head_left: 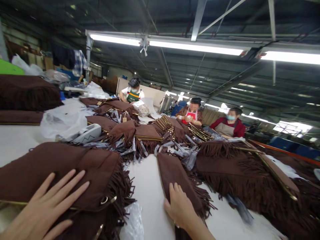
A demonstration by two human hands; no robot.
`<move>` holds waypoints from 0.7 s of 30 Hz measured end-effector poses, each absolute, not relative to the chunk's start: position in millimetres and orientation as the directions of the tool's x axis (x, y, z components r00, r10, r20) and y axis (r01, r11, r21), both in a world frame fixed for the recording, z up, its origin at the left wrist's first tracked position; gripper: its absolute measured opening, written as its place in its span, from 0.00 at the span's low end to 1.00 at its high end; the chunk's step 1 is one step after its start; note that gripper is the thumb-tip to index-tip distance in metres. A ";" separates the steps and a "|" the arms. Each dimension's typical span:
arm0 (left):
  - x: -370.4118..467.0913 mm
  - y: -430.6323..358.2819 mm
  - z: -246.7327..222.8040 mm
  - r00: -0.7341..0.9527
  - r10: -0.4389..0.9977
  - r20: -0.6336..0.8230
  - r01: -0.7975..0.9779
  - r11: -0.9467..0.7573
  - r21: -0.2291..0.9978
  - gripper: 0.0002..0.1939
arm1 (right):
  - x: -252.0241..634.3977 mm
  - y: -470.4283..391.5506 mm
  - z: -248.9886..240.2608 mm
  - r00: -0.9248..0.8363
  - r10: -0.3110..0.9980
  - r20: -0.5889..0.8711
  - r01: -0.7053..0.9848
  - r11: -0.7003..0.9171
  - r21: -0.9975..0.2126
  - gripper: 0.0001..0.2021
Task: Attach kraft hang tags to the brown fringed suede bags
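Our left hand lies flat with fingers spread, its grip released, pressing on a brown fringed bag on the white surface. Our right hand rests, grip loose, on a narrower brown fringed piece just beyond its fingertips. Farther out, past both hands, lie more brown bags, where three people work.

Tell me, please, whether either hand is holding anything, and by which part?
Nothing is gripped. The left hand lies flat, fingers spread, on a brown fringed bag; the right hand rests on another bag's near end.
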State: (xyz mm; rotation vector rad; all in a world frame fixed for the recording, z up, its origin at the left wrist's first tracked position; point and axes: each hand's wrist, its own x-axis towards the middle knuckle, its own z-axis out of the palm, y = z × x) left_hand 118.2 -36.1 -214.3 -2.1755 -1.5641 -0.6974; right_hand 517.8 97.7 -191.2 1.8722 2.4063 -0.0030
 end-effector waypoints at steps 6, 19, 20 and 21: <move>137.7 -8.0 -208.8 0.271 0.743 0.612 0.956 -0.280 -0.083 0.37 | 613.8 69.0 -214.6 -0.549 0.833 -0.065 0.828 0.553 0.094 0.37; 141.5 3.6 -153.1 0.365 0.839 0.403 0.926 -0.370 -0.067 0.26 | 645.5 45.0 -208.6 -0.655 0.709 0.262 0.755 0.610 0.240 0.25; 153.5 7.2 -140.1 0.368 0.849 0.379 0.923 -0.383 -0.039 0.26 | 623.1 42.0 -205.2 -0.682 0.675 0.282 0.729 0.656 0.193 0.24; 170.8 12.1 -127.7 0.361 0.862 0.356 0.923 -0.385 -0.003 0.27 | 600.0 39.8 -202.1 -0.707 0.638 0.305 0.697 0.701 0.149 0.23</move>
